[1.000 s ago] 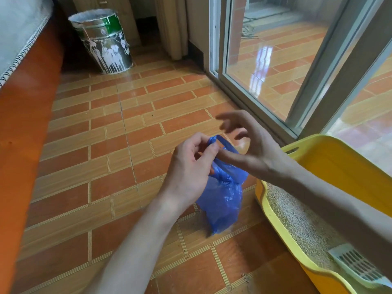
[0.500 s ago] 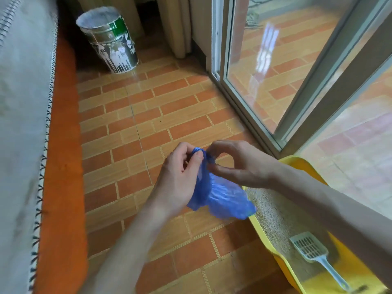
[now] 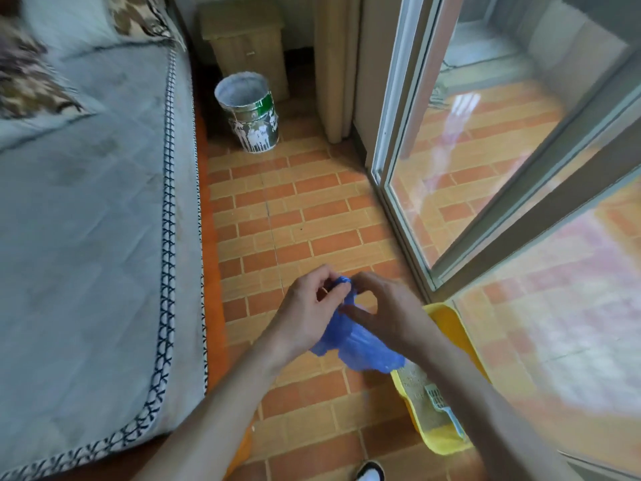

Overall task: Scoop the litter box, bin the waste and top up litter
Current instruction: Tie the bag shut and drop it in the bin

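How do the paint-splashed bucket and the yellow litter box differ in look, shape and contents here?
The bucket is tall, round and metallic, streaked with white paint and banded green; the litter box is low, tray-like and plain yellow. The bucket's contents can't be made out, while the litter box holds pale litter and a light blue scoop. The bucket stands far off beside the curtain; the litter box sits near, beside the glass door. Both rest open-topped on the tiled floor.

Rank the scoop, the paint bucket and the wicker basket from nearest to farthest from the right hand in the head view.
1. Scoop: lying in the yellow litter box, just below the right hand.
2. Paint bucket: standing on the floor well ahead, to the left.
3. Wicker basket: behind the bucket, against the far wall.
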### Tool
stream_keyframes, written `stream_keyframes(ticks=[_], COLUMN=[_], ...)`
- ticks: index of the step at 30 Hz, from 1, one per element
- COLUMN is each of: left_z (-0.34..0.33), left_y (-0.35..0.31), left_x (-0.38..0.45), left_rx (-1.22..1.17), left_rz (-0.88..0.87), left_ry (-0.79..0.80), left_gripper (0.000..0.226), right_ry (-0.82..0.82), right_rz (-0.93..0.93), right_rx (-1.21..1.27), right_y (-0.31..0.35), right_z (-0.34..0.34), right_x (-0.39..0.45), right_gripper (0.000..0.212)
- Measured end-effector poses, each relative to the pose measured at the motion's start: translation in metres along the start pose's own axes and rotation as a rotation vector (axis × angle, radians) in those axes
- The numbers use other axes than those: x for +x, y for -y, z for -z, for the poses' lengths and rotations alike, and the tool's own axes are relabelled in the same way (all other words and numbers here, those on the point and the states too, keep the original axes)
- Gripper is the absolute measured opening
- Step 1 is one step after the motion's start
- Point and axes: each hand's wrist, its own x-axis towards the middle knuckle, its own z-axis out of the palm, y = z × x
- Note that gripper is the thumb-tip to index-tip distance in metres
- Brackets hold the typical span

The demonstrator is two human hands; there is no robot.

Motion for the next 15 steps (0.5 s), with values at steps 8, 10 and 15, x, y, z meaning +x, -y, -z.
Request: stream_keyframes(ticks=[8, 10, 15], left_z=[0.047, 0.064, 0.094], left_y=[-0.113, -0.124, -0.142], left_x=[-0.063, -0.080, -0.109], left_rx=[0.103, 0.234, 0.382], left_rz=[-0.006, -0.018, -0.065], left_ry=[-0.089, -0.113, -0.211], left_gripper=[0.008, 0.006, 0.006], right_ry=[-0.068, -0.067, -0.046], right_rz=[0.025, 0.051, 0.119], right_rx=[-0.042, -0.033, -0.061], right_y=[0.104, 0.124, 0.161], right_z=[0.071, 0.084, 0.103], right_x=[-0.003, -0.005, -0.009], right_gripper=[0.010, 0.011, 0.011])
